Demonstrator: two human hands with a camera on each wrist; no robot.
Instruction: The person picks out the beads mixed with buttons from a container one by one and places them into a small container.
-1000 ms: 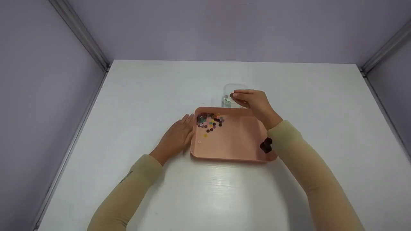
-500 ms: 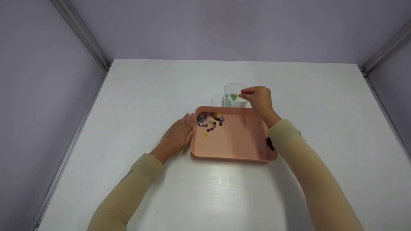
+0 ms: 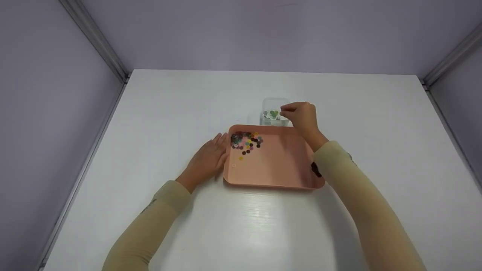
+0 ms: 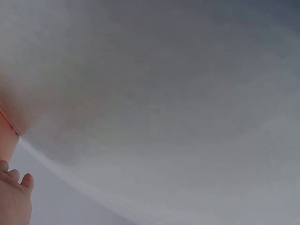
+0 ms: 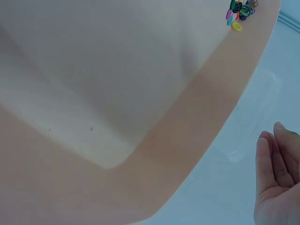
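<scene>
Clear box [image 3: 274,113] just left of R hand [image 3: 301,117]

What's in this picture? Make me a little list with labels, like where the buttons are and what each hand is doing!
Tray: pink tray on the white table
Buttons: colourful buttons heaped in the tray's far left corner
Box: small clear box behind the tray, with green buttons inside
Left hand: left hand lies flat against the tray's left edge
Right hand: right hand over the box, fingers relaxed, nothing visibly held

The left hand [image 3: 208,160] lies flat, palm down and fingers straight, toward the tabletop's middle, while the right hand [image 3: 302,117], fingers extended and relaxed in the wrist view, hovers farther back, forearm stretched forward.
</scene>
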